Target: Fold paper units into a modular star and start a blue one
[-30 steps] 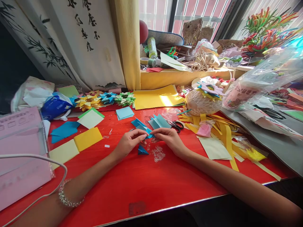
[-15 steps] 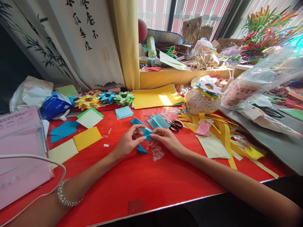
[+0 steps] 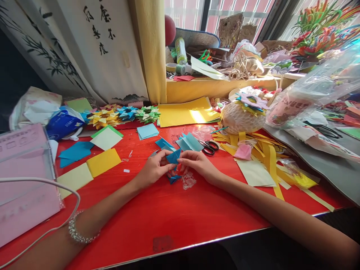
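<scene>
Folded blue paper piece (image 3: 173,155) pinched between left hand (image 3: 154,169) and right hand (image 3: 197,164), raised above red table (image 3: 168,210); second blue piece (image 3: 173,179) directly beneath grip; scissors (image 3: 208,147) beyond right hand.

brush characters on wall scroll (image 3: 97,32), perhaps unreadable.

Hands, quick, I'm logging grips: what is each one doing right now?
Left hand: closed, pinching the blue folded paper piece.
Right hand: closed, fingertips pinching the same piece from the other side.
</scene>
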A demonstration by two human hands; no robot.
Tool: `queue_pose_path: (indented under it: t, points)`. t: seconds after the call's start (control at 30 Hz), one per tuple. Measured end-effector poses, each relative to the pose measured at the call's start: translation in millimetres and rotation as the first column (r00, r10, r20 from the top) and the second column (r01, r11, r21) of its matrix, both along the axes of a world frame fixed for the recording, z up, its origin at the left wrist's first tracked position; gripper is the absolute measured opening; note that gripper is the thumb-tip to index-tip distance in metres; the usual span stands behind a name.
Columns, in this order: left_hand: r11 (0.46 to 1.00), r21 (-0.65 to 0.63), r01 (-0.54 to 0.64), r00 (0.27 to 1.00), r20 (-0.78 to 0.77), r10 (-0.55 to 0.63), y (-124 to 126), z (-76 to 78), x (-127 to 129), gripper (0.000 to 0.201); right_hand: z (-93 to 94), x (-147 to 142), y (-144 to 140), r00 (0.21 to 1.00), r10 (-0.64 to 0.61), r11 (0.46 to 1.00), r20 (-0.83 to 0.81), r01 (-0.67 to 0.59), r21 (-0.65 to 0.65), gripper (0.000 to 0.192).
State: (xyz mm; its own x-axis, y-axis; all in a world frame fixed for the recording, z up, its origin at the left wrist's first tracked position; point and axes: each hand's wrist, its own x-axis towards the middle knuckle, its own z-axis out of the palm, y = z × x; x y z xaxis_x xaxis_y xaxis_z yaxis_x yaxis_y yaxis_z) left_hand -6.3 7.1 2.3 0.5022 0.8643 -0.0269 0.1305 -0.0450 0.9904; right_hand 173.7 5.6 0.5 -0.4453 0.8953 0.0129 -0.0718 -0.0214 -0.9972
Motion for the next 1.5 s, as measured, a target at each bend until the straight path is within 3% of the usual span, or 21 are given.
queue_pose_path:
  t: [0.13, 0.23, 0.37, 0.57, 0.7, 0.77, 0.8, 0.87, 0.97, 1.03, 1.1, 1.4, 1.5]
  points:
    - [1.000, 0.008, 0.006, 1.000, 0.001, -0.006, -1.2, 3.4, -0.1, 0.027, 0.0, 0.1, -1.6, 0.998, -0.005, 0.998, 0.065, 0.001, 0.066, 0.020]
    - [0.995, 0.091, -0.034, 0.998, -0.046, 0.038, -0.7, 5.0, -0.8, 0.023, -0.2, -0.5, -2.1, 0.996, 0.005, 0.994, 0.089, -0.014, 0.105, 0.020]
    - [0.970, 0.215, -0.115, 0.984, -0.112, 0.141, 0.5, 4.4, -1.4, 0.024, -3.2, -2.6, -2.9, 0.996, 0.039, 0.997, 0.076, -0.044, 0.064, 0.021]
    - [0.978, 0.154, -0.140, 0.988, -0.041, 0.148, 1.2, 3.2, -1.1, 0.024, -4.5, -1.8, -4.0, 0.985, 0.030, 0.986, 0.169, -0.056, 0.156, 0.025]
    - [0.977, 0.174, -0.119, 0.985, -0.103, 0.139, 0.8, 2.5, -2.1, 0.029, -0.1, -0.3, -7.1, 0.980, 0.003, 0.979, 0.197, -0.044, 0.200, 0.027]
    - [0.960, 0.248, -0.133, 0.976, -0.136, 0.170, -0.7, 2.9, -2.3, 0.028, 1.4, 0.3, -7.5, 0.980, -0.005, 0.981, 0.199, -0.034, 0.190, 0.027]
    - [0.931, 0.326, -0.161, 0.966, -0.143, 0.217, -1.6, 3.4, -2.2, 0.025, 1.8, 0.6, -7.2, 0.981, -0.013, 0.984, 0.193, -0.021, 0.174, 0.027]
    - [0.826, 0.536, -0.176, 0.942, -0.153, 0.300, -3.2, 4.1, -2.2, 0.024, 1.8, 1.2, -6.0, 0.984, -0.030, 0.990, 0.178, 0.005, 0.138, 0.027]
    - [0.624, 0.782, -0.007, 0.937, -0.212, 0.277, -3.5, 3.2, -2.6, 0.032, 0.9, 1.8, -4.7, 0.989, -0.050, 0.995, 0.139, 0.038, 0.088, 0.025]
    - [0.555, 0.826, 0.096, 0.937, -0.263, 0.229, -2.5, 1.5, -3.2, 0.031, 0.3, 1.6, -5.1, 0.994, -0.046, 0.997, 0.103, 0.040, 0.063, 0.024]
    - [0.572, 0.812, 0.114, 0.940, -0.274, 0.202, -1.3, 0.1, -3.7, 0.031, 0.2, 1.1, -6.1, 0.996, -0.046, 0.997, 0.081, 0.041, 0.062, 0.025]
    - [0.791, 0.611, 0.030, 0.979, -0.176, 0.099, -2.2, 4.4, -3.5, 0.027, 3.9, 2.9, -8.2, 0.992, -0.016, 0.968, 0.127, -0.016, 0.249, 0.025]
    - [0.819, 0.573, 0.013, 0.978, -0.179, 0.110, -3.1, 6.2, -2.9, 0.024, 3.6, 2.9, -8.2, 0.988, -0.013, 0.959, 0.154, -0.031, 0.282, 0.025]
